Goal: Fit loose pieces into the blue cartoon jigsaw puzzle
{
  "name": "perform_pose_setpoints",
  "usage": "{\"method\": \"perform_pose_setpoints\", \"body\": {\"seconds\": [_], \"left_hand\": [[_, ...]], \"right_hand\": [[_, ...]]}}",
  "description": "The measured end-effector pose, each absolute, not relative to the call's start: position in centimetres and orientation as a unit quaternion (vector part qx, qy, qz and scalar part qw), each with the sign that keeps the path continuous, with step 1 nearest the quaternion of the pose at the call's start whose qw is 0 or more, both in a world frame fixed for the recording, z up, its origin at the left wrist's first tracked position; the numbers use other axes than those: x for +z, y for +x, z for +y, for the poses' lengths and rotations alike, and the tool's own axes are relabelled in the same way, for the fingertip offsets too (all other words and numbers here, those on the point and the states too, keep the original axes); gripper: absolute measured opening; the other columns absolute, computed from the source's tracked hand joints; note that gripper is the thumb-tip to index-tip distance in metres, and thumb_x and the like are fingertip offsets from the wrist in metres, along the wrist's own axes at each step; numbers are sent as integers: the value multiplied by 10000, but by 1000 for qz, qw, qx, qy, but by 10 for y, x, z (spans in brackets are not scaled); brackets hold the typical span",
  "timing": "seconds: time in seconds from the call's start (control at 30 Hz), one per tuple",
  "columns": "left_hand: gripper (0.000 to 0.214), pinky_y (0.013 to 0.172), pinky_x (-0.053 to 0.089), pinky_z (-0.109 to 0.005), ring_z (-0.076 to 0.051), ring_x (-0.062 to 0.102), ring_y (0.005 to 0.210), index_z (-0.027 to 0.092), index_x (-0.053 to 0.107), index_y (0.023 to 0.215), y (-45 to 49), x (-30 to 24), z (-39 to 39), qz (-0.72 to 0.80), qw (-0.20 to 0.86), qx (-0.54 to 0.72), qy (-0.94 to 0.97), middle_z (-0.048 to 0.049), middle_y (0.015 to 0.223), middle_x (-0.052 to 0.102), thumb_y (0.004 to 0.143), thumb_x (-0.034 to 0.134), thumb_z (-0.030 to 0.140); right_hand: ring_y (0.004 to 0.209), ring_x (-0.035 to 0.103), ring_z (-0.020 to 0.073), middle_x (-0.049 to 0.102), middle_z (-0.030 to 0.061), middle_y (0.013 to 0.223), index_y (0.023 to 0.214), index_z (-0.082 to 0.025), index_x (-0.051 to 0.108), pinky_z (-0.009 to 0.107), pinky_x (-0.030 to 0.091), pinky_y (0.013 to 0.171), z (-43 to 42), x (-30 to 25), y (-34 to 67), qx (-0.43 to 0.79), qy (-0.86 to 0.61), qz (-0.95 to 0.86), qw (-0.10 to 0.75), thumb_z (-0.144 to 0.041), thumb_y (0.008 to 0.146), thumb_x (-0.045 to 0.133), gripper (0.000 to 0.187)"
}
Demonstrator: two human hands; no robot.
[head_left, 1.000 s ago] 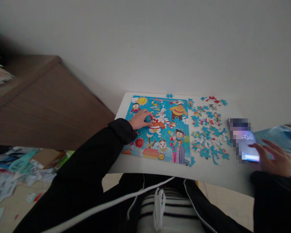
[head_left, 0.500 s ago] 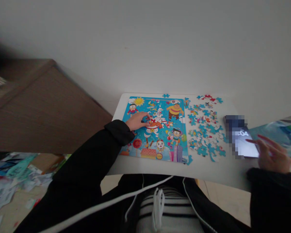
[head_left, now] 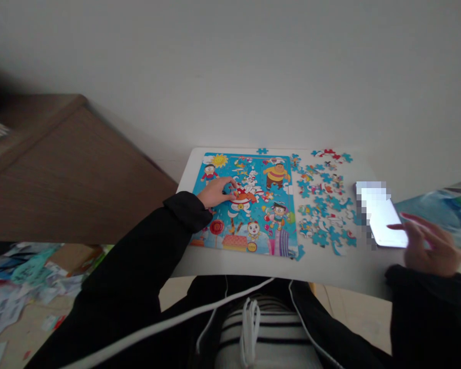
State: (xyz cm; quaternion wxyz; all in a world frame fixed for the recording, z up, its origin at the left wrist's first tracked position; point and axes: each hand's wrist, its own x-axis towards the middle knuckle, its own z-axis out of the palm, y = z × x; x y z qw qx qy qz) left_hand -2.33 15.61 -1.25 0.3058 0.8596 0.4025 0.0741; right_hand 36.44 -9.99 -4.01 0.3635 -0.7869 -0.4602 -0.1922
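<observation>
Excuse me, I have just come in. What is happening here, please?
A person is at a white table. The left hand rests on a colourful cartoon puzzle, left of its middle; whether it pinches a piece is hard to tell. The right hand has a finger out over a phone with a lit screen; contact is unclear. Loose pieces lie between the puzzle and the phone.

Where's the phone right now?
In the head view, the phone lies on the right, beside the loose pieces, with the right hand at its edge.

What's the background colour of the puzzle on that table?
The puzzle has a bright blue background, seen best in the head view.
</observation>
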Motion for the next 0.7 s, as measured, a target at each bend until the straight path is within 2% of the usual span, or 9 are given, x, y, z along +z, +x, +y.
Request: {"method": "perform_pose_setpoints", "body": {"seconds": [0.1, 0.2, 0.33, 0.43, 0.53, 0.63, 0.7], "left_hand": [[267, 821, 426, -334, -218, 566, 962, 195, 563, 895, -24, -12, 155, 414, 310, 80, 852, -31, 1034, 623, 665, 635, 308], [247, 785, 445, -313, -202, 568, 952, 201, 561, 885, -25, -10, 152, 420, 319, 88, 845, -19, 1026, 622, 682, 622, 328], [259, 710, 468, -279, -177, 574, 872, 203, 552, 885, -30, -3, 143, 431, 329, 103, 834, -11, 977, 613, 701, 612, 374], [300, 589, 467, -245, -141, 558, 702, 203, 549, 901, -36, 3, 135, 456, 350, 113, 810, 4, 866, 592, 693, 622, 407], [342, 502, 436, -219, -113, 512, 584, 201, 545, 910, -44, 7, 128, 479, 376, 117, 785, 22, 767, 560, 675, 639, 430], [345, 512, 428, -206, -114, 516, 593, 199, 541, 904, -50, 8, 124, 487, 386, 131, 772, 26, 724, 550, 675, 647, 434], [339, 528, 426, -205, -114, 524, 614, 198, 538, 899, -53, 7, 123, 489, 388, 142, 769, 19, 755, 561, 679, 644, 432]], "right_hand": [[754, 652, 191, 697, 55, 865, 669, -193, 675, 317, 498, 697, -89, -28, 329, -88, -749, -520, 401, -374, 849, 471, 326], [794, 645, 191, 692, 54, 869, 738, -217, 678, 328, 501, 744, -78, -21, 287, 25, -709, -577, 405, -341, 842, 495, 244], [782, 641, 189, 696, 40, 816, 780, -227, 673, 333, 512, 708, -69, -20, 254, 71, -668, -617, 409, -311, 836, 510, 192], [749, 644, 188, 701, 40, 795, 754, -221, 673, 333, 508, 715, -76, -25, 269, 5, -662, -634, 400, -297, 797, 562, 140], [694, 649, 195, 704, 49, 771, 703, -209, 681, 324, 503, 681, -102, -33, 311, -148, -711, -584, 363, -300, 771, 583, 151], [655, 654, 203, 705, 39, 762, 687, -216, 683, 333, 502, 672, -137, -45, 353, -254, -766, -498, 316, -313, 799, 526, 216], [661, 659, 208, 710, 28, 798, 724, -235, 695, 334, 503, 671, -155, -54, 372, -276, -768, -491, 305, -295, 790, 533, 185]]}}
